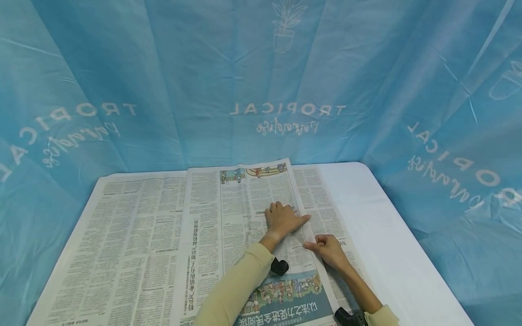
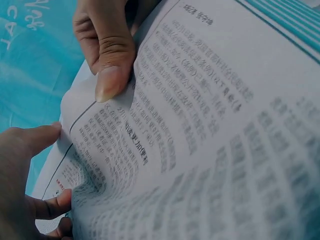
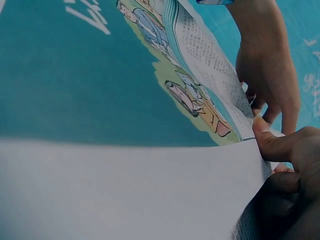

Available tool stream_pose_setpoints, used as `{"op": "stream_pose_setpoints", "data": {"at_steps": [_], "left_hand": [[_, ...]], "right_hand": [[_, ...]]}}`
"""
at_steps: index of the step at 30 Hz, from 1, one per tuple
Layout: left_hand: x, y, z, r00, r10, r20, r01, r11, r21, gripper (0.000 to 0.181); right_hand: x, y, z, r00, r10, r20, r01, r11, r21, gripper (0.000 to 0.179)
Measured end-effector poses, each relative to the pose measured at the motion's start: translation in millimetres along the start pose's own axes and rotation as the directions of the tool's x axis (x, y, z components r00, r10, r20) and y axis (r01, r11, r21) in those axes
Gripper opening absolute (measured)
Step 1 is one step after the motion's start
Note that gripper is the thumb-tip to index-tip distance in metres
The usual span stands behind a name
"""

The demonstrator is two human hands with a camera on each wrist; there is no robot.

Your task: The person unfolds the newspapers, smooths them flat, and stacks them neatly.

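Note:
A printed newspaper (image 1: 204, 235) lies over other newspaper pages, its right side running under both hands. My left hand (image 1: 283, 219) rests on the sheet, thumb stretched out to the right edge. In the left wrist view the paper bulges beside the left hand's bent fingers (image 2: 57, 205). My right hand (image 1: 331, 252) pinches the right edge of the sheet between thumb and fingers, nearer the front. The right wrist view shows the right hand's thumb (image 3: 265, 137) on top of the edge, beside a blue-green printed panel (image 3: 75, 75), with the left hand (image 3: 270, 70) just beyond.
More newspaper pages (image 1: 122, 235) cover the left of the white table (image 1: 375, 226), and another page (image 1: 314, 194) shows under the sheet's right edge. A blue curtain (image 1: 204, 81) with printed lettering hangs behind the table and along its sides.

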State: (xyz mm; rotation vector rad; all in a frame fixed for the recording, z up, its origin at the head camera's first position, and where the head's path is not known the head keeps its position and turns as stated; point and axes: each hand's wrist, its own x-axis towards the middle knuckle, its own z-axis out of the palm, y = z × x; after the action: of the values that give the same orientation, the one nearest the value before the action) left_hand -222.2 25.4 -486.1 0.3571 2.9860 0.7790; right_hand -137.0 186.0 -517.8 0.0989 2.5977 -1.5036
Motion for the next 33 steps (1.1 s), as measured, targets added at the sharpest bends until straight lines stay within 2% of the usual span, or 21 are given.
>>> {"op": "stream_pose_setpoints", "data": {"at_steps": [3, 10, 12, 20, 26, 30, 33], "left_hand": [[0.5, 1.8, 1.6, 1.0, -0.019, 0.009, 0.02, 1.0, -0.023, 0.057], [-0.5, 0.5, 1.3, 0.999, -0.02, 0.043, 0.029, 0.978, -0.206, 0.045], [-0.5, -0.6, 0.1, 0.998, -0.018, 0.054, 0.03, 0.973, -0.231, 0.042], [0.6, -6.9, -4.3, 0.996, -0.029, 0.085, 0.05, 0.966, -0.255, 0.037], [-0.7, -7.2, -6.9, 0.996, -0.026, 0.09, 0.048, 0.967, -0.251, 0.035], [-0.8, -8.0, -8.4, 0.995, -0.014, 0.104, 0.041, 0.964, -0.263, 0.035], [-0.5, -8.9, -10.0, 0.993, 0.0, 0.116, 0.032, 0.961, -0.275, 0.035]], "right_hand": [[-0.7, 0.3, 1.9, 1.0, 0.006, -0.025, -0.005, 1.0, 0.004, 0.042], [-2.3, 2.3, 0.2, 1.0, 0.008, -0.02, -0.008, 1.0, -0.01, 0.043], [-2.0, 2.8, -2.0, 1.0, -0.004, -0.008, 0.004, 0.999, -0.032, 0.044], [1.5, 2.2, -6.2, 0.997, -0.073, 0.033, 0.075, 0.996, -0.056, 0.051], [0.4, 4.0, -6.8, 0.995, -0.087, 0.055, 0.09, 0.995, -0.042, 0.041], [-3.5, -0.1, -11.6, 0.991, -0.089, 0.098, 0.091, 0.996, -0.012, 0.03], [-5.5, -2.7, -16.3, 0.982, -0.114, 0.148, 0.106, 0.993, 0.056, 0.033]]}}
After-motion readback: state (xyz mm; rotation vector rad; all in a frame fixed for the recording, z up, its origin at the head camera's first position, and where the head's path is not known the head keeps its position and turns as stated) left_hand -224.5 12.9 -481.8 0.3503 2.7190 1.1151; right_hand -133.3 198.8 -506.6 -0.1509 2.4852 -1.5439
